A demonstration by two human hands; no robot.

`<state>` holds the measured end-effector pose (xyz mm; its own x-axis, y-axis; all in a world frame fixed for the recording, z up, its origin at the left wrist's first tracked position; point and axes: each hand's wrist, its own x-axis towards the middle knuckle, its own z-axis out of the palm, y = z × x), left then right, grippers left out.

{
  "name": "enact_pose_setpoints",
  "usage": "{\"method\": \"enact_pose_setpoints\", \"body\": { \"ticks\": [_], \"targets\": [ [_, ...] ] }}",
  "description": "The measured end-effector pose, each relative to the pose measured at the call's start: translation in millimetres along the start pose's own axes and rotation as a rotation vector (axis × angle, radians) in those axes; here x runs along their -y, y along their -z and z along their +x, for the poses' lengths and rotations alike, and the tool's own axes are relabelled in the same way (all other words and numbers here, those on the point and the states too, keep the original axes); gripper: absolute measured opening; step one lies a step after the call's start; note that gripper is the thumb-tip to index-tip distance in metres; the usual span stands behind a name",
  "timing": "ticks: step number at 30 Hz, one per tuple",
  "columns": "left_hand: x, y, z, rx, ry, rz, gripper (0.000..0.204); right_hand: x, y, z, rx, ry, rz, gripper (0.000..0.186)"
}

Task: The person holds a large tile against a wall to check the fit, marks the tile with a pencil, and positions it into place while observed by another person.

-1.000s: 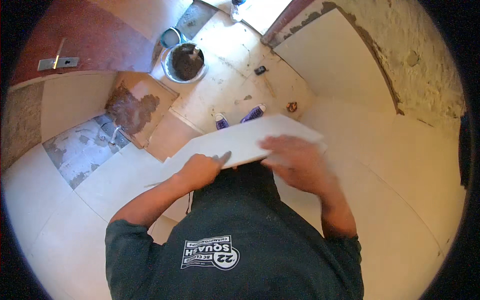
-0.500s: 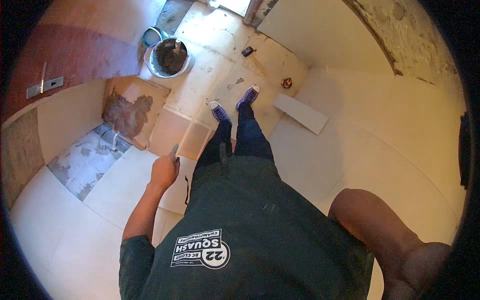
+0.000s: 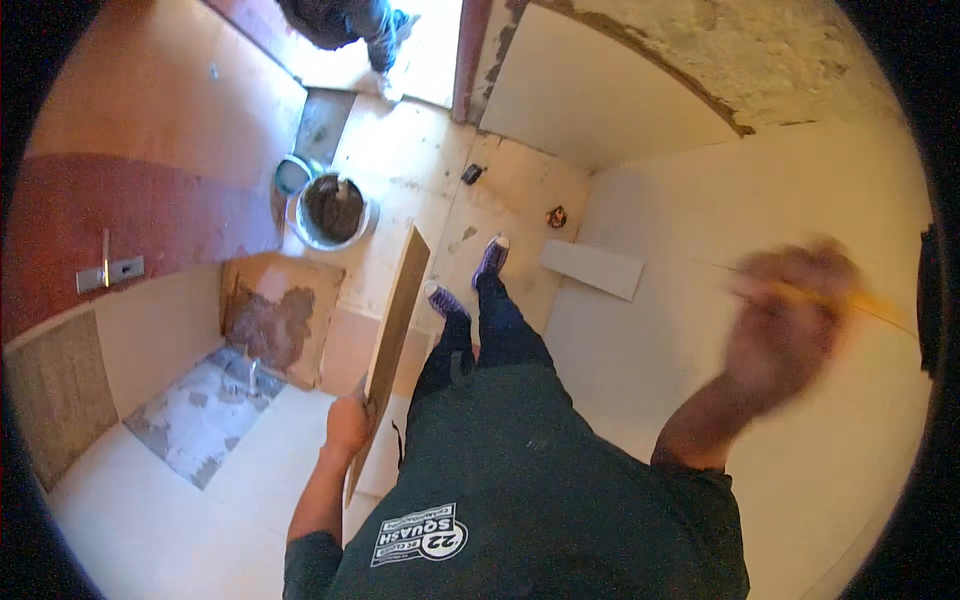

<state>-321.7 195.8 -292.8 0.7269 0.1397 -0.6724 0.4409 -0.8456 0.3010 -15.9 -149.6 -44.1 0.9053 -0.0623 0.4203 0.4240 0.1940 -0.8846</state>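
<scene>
Gripping tan tile, left fingers closed; right fingers, blurred, around something yellow; white shirt lettering

The only view, from a wide fisheye camera on the head, looks steeply down over the shirt at lower centre, near enough to span left hand and right hand, and reaches past mid-frame shoes to an upper-left bucket.
</scene>
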Motion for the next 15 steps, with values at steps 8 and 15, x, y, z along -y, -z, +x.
{"method": "enact_pose_setpoints", "body": {
  "ticks": [8, 15],
  "targets": [
    [-50, 25, 28, 0.021, -0.177, 0.058, 0.051, -143, -27, -79, 1.277, -0.235, -0.877, 0.028],
    [-116, 82, 55, 0.084, -0.342, 0.179, 0.046, -180, -21, -121, 1.271, 0.211, -0.867, 0.014]
  ]
}}
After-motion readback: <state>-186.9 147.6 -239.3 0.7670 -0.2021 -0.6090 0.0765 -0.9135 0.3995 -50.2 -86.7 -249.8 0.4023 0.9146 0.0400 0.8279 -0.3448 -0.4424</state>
